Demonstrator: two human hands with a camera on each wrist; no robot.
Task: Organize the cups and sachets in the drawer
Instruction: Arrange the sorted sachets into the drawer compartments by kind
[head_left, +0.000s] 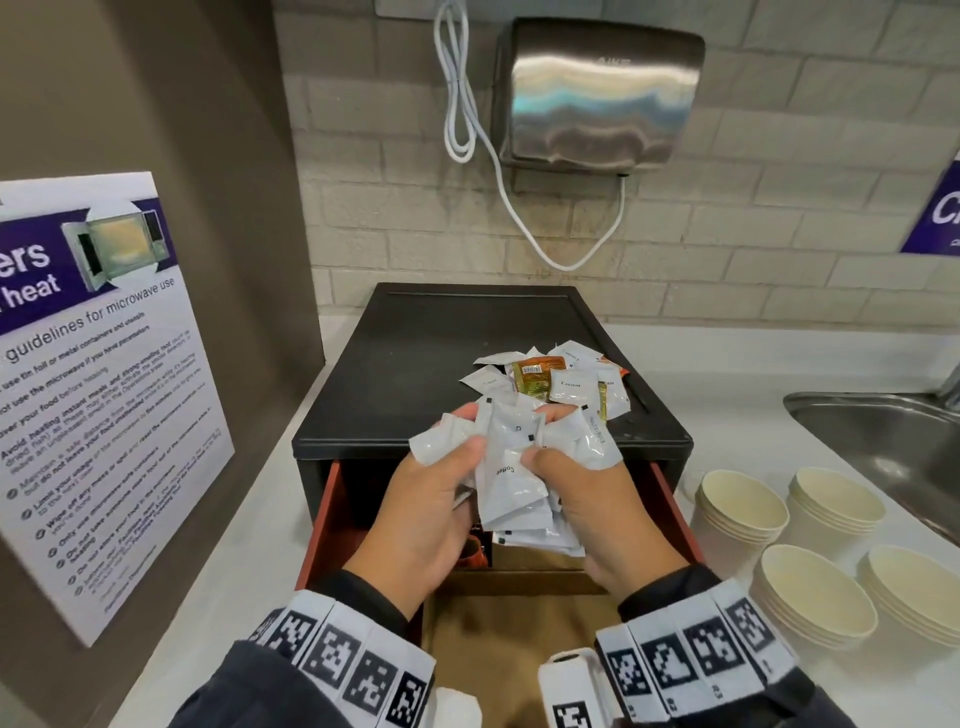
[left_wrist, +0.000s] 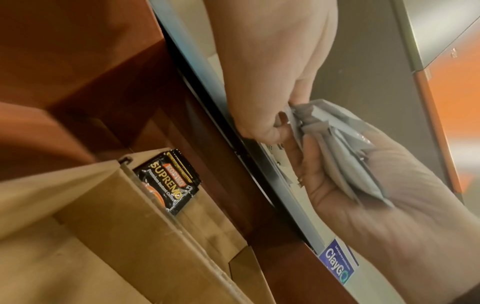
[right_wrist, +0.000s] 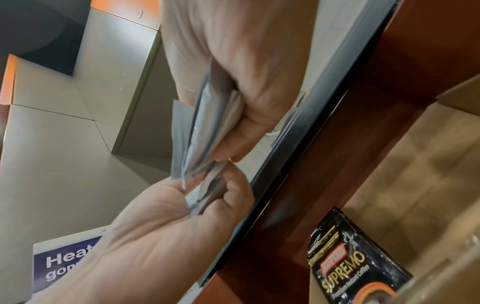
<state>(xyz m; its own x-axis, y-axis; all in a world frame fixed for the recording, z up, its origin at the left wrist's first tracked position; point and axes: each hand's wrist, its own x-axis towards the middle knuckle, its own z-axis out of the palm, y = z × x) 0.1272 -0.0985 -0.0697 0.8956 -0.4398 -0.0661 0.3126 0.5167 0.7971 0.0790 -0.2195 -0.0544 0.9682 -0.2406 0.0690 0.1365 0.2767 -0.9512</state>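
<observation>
White sachets gathered over open drawer

Both hands, left hand (head_left: 426, 499) and right hand (head_left: 597, 499), grip a bundle of white sachets (head_left: 511, 478), long axes running roughly near-to-far, above the drawer (head_left: 324, 519). A black coffee sachet (left_wrist: 168, 181) lies inside. Farther back, loose sachets (head_left: 550, 382) top the black box (head_left: 415, 364).

Below the two-handed grip, the open drawer (head_left: 670, 499) shows bare cardboard floor toward the person, with a cardboard divider (left_wrist: 145, 205) and a black coffee sachet (left_wrist: 168, 181) standing against it. Beyond the grip, loose sachets (head_left: 550, 382) crowd the black box top (head_left: 415, 364); its far left part is bare. Right of the grip, four stacks of paper cups (head_left: 743, 512) fill the counter (head_left: 727, 415) before the sink (head_left: 883, 441).
</observation>
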